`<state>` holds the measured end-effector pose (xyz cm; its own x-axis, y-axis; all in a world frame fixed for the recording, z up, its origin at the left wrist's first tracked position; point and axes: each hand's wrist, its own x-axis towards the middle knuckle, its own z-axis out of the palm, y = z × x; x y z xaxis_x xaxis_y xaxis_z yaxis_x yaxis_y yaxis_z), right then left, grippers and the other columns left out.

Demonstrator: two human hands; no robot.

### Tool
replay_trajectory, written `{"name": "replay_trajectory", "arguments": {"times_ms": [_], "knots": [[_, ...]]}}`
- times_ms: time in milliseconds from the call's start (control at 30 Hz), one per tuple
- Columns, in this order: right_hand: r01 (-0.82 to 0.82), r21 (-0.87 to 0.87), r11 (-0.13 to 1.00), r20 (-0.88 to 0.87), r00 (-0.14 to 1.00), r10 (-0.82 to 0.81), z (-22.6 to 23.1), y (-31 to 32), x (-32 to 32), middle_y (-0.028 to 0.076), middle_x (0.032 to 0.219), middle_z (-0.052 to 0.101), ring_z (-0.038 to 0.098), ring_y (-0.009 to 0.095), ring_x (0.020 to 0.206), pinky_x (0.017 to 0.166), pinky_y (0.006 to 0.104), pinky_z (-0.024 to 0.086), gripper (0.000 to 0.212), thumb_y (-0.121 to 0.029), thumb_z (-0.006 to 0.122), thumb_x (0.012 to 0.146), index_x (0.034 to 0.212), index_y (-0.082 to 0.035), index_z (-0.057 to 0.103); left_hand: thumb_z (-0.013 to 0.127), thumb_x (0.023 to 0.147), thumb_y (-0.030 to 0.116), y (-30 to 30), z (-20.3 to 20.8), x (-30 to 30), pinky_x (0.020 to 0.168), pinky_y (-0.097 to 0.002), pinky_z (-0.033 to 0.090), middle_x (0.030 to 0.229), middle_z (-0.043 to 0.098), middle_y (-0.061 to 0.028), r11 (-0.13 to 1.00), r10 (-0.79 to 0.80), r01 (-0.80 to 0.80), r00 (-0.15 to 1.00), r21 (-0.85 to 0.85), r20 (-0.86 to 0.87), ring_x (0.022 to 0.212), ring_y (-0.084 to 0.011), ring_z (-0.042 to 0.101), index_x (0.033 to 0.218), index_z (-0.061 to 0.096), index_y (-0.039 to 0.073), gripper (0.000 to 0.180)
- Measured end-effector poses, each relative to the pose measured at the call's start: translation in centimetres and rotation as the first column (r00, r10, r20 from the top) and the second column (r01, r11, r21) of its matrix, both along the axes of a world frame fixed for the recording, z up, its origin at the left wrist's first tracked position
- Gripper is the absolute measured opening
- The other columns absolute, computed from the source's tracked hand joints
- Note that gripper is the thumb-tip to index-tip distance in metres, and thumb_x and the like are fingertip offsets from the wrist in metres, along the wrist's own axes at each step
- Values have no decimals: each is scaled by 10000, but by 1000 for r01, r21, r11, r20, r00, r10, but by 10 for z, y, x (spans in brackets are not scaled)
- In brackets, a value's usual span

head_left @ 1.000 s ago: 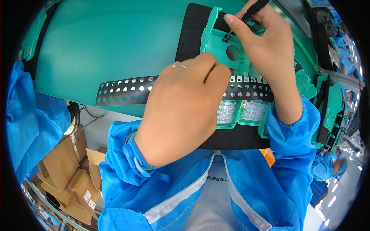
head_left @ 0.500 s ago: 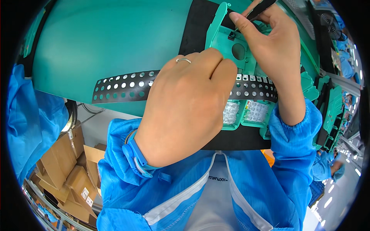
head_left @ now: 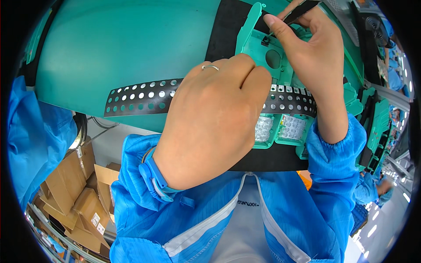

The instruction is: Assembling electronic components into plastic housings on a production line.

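My left hand (head_left: 210,118), a ring on one finger, is closed with its knuckles up over a long black strip with rows of round holes (head_left: 140,97). The strip comes out on both sides of it; my fingertips are hidden underneath. Beyond lies a green plastic housing (head_left: 255,46) with a raised flap, a round opening and a small black part near its upper edge. Over its far right side, my right hand (head_left: 313,48) is closed around a dark, narrow tool (head_left: 300,11). A thin tip beside my thumb points toward the black part.
Clear bumpy lens panels (head_left: 291,127) in green frames lie near me on a black mat (head_left: 272,158). The green tabletop (head_left: 127,48) stretches left. More green housings (head_left: 378,122) stand at the right. Open cardboard boxes (head_left: 83,206) and a person's blue sleeve (head_left: 44,136) are at the left.
Very little differs. The housing and my right hand have shifted a few pixels to the right; both hands keep their grip.
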<state>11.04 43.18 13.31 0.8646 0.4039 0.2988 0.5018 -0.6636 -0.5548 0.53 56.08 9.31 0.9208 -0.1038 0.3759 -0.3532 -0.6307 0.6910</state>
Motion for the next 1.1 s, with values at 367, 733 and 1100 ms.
{"name": "replay_trajectory", "arguments": {"times_ms": [367,733,1100], "knots": [[10,-33,999,-20,1000,-11,1,5,-1,107,694,606,551,177,652,640,308,448,170,-78,745,783,819,16,608,564,740,-121,3,-1,0,631,-381,447,871,590,-142,1000,2,-2,1000,-15,11,737,-345,571,877,563,-10,177],[-193,381,904,117,980,160,-11,-46,17,108,959,699,663,152,933,853,240,493,109,-62,644,928,1009,0,606,545,764,-110,6,-6,-4,631,-384,455,862,591,-147,1000,8,-8,1000,-23,5,717,-351,561,875,561,-13,148],[-46,209,977,16,999,44,-21,-104,14,120,1047,682,651,145,887,822,266,499,107,-44,683,882,944,9,614,561,838,-88,-3,2,-1,655,-313,477,870,628,-151,1000,4,-4,1000,13,6,726,-276,599,891,598,-34,84]]}}
